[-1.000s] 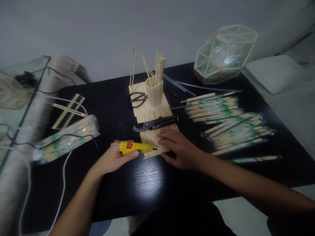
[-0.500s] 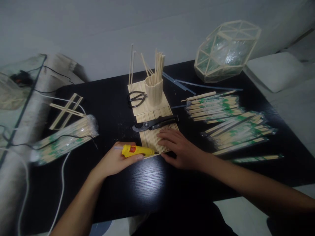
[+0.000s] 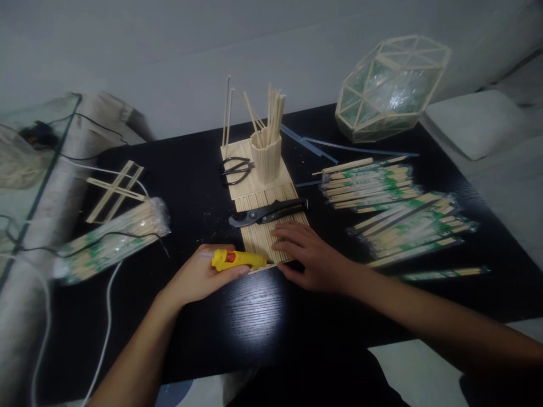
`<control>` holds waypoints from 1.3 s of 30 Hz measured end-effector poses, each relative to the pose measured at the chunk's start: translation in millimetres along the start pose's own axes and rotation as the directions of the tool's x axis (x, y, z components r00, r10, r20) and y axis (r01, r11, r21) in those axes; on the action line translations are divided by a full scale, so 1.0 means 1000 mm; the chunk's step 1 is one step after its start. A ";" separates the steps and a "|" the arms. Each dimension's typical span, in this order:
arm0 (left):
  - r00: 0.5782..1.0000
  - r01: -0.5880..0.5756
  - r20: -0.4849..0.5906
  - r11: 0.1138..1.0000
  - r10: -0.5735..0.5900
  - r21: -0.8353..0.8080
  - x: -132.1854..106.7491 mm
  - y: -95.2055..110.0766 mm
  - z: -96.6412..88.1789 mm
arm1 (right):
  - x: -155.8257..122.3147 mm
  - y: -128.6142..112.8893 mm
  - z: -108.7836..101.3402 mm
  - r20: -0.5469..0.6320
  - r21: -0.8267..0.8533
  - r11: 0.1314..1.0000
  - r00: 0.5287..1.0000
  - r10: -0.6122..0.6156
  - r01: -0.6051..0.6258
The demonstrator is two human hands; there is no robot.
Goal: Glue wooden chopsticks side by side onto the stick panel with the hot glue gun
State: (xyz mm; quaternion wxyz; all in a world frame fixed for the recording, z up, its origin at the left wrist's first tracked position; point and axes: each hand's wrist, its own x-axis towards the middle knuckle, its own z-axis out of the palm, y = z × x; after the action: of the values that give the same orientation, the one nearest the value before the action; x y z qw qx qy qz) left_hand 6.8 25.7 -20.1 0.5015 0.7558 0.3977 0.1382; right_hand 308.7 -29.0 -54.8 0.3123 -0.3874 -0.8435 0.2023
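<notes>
My left hand (image 3: 203, 277) is closed around a yellow glue gun (image 3: 244, 260), whose nozzle points right along the near edge of a panel of bamboo sticks (image 3: 257, 239) laid side by side. My right hand (image 3: 311, 257) lies over the panel's right near corner, its fingers apart and touching the sticks, with the thumb by the edge. Black-handled cutters (image 3: 271, 212) lie across the panel just beyond my hands. Farther back, a stick-walled cup (image 3: 266, 161) full of bamboo sticks stands on a flat board (image 3: 240, 150), beside black looped scissor handles (image 3: 234, 171).
Wrapped chopstick packs (image 3: 416, 226) lie on the right of the black table (image 3: 195, 339). Another chopstick bundle (image 3: 114, 243) and crossed sticks (image 3: 114, 192) lie left, near a white cable (image 3: 109, 305). A faceted stick frame (image 3: 392, 90) stands at the back right.
The glue gun and my left hand appear very slightly farther right, along with the whole view. My right hand keeps its place on the panel.
</notes>
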 end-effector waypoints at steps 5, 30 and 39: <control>0.999 -0.015 -0.038 0.999 0.016 0.032 0.001 0.002 0.000 | 0.000 -0.001 0.000 -0.003 -0.018 1.000 1.000 -0.013 0.013; 0.971 -0.110 -0.195 0.982 0.139 0.153 0.005 -0.001 0.002 | 0.001 0.000 0.001 -0.018 -0.008 1.000 1.000 -0.023 0.022; 0.956 -0.052 -0.281 0.994 0.078 0.099 0.005 0.002 0.006 | 0.001 0.000 0.001 -0.019 0.002 1.000 0.999 -0.026 0.026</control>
State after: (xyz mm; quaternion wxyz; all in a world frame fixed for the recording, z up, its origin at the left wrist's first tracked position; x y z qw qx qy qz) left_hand 14.4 25.1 -22.5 0.3994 0.7628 0.4463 0.2437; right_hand 307.4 -28.7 -55.0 0.3233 -0.3781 -0.8451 0.1957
